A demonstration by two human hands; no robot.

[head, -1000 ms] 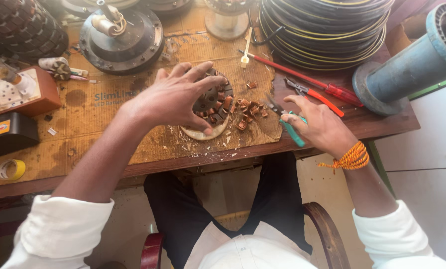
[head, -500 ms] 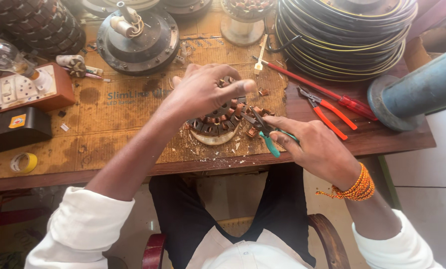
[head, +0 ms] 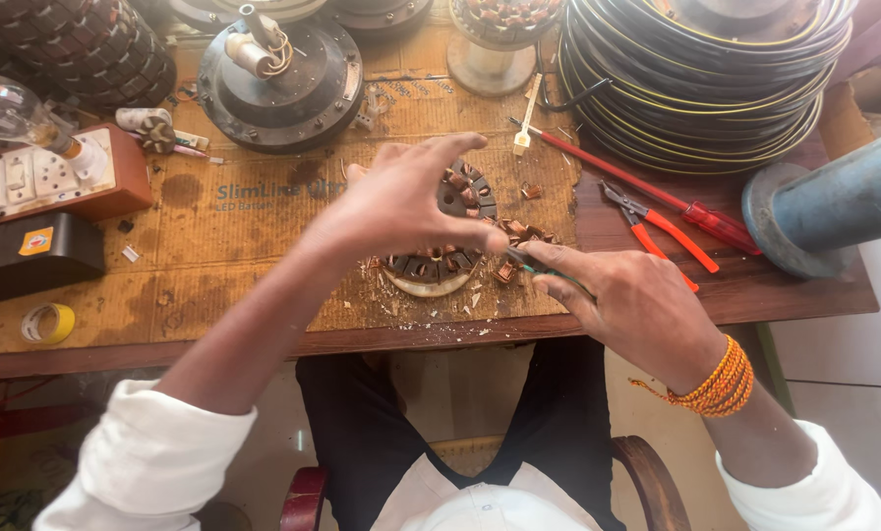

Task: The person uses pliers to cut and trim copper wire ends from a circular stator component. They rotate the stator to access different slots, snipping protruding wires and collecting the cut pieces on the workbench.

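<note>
Head view. A round motor stator [head: 440,241], a laminated metal ring wound with copper coils, lies flat on the cardboard sheet [head: 234,246] that covers the wooden table [head: 794,295], near the front edge and roughly at the centre of the scene. Cut copper scraps [head: 524,234] and pale debris are scattered just right of it and in front of it.

Handling. The stator is judged to be heavy for its size and rigid, since the core is stacked steel; it is unlikely to slide on the cardboard under downward pressure. The copper windings are judged to be stiff in bundles yet easily bent or nicked as single strands, and cut ends may be sharp. Hold is best taken on the outer rim or pressed down on the upper face, not on loose coil ends.

Left hand [head: 401,202]. It is spread palm down over the stator, fingers splayed across the far side and thumb toward the right rim, pressing on it rather than closed around it. The forearm comes in from the near left, the sleeve white.

Right hand [head: 637,300]. It is clenched around a small tool with a green handle [head: 539,267], whose tip is directed left at the stator's right rim; the tip itself is hidden by the left thumb. An orange bead bracelet [head: 721,383] is worn at the wrist.

Surroundings. Red-handled pliers [head: 657,234] and a red screwdriver [head: 637,185] lie right of the work, apart from both hands. A dark motor housing [head: 278,84] stands on the far side.
</note>
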